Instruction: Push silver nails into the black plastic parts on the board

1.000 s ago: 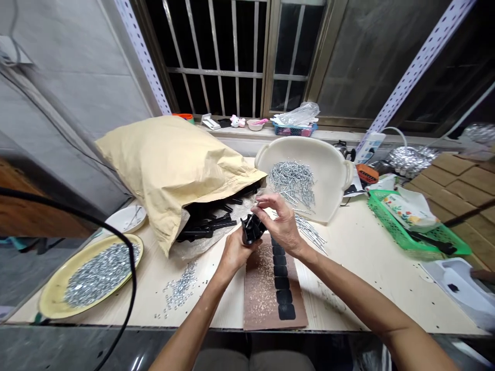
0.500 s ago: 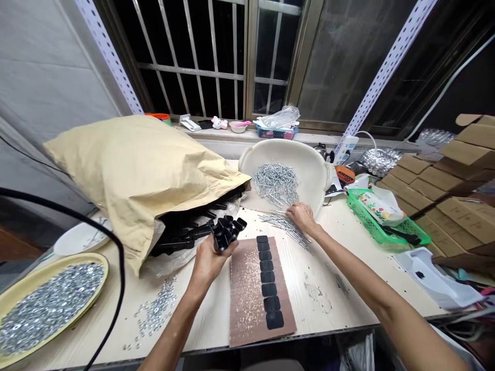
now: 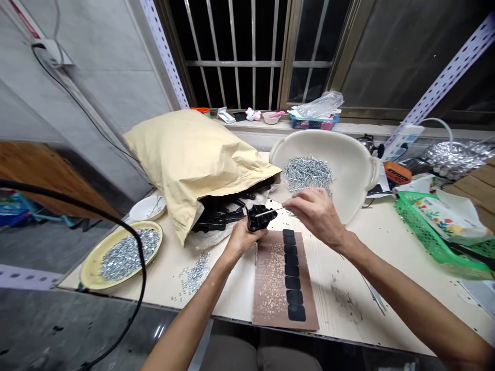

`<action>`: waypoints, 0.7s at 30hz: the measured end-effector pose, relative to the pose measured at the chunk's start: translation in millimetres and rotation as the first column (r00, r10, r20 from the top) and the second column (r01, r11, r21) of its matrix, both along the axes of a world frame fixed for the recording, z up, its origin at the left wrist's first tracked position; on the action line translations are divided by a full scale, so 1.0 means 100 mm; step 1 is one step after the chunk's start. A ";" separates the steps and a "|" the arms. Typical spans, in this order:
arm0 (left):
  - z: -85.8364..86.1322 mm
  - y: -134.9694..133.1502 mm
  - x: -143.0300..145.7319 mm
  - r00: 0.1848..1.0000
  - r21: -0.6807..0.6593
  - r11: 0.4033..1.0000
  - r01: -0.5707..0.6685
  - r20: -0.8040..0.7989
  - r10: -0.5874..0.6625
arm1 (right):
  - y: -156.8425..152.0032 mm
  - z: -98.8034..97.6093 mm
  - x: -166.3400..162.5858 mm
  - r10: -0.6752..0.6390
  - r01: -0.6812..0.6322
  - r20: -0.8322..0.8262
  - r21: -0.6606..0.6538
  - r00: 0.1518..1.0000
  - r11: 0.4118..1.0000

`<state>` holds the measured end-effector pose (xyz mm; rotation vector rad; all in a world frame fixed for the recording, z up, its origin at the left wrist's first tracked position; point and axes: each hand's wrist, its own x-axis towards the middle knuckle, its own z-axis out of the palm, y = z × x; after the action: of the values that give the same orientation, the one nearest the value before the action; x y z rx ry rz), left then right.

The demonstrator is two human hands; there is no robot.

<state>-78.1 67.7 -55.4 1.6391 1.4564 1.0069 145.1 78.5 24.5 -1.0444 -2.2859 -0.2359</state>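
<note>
In the head view my left hand (image 3: 243, 238) is closed around a bunch of black plastic pieces (image 3: 260, 219). My right hand (image 3: 319, 212) pinches a long thin metal pin (image 3: 271, 211) between thumb and fingertips, its far end at the black pieces. Whether the pin has entered one of them I cannot tell. Behind that hand, a heap of similar metal pins (image 3: 307, 172) lies in a large white basin (image 3: 350, 157). Just below the hands is a brown board (image 3: 270, 314) with a column of black rounded squares (image 3: 293, 283) along its right side.
A big paper sack (image 3: 193, 154) spills black plastic parts at left. A yellow dish (image 3: 91, 268) holds small metal rings (image 3: 129, 252); more rings (image 3: 195, 273) lie loose on the table. At right stands a green basket (image 3: 413, 221). A black cable (image 3: 143, 278) hangs across the left.
My right hand has lifted from the loose pins on the table and come left with a pin to the black pieces in my left hand. The camera view has swung left.
</note>
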 end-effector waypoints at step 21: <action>0.32 -0.19 -0.08 0.961 0.027 0.994 -0.107 0.259 0.097 | 0.00 0.23 -0.46 0.125 -0.233 -0.421 -0.217 0.898 0.948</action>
<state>-86.0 49.2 -23.0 1.4110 1.3622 1.2649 99.2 78.6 47.9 -0.8971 -2.0460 0.3432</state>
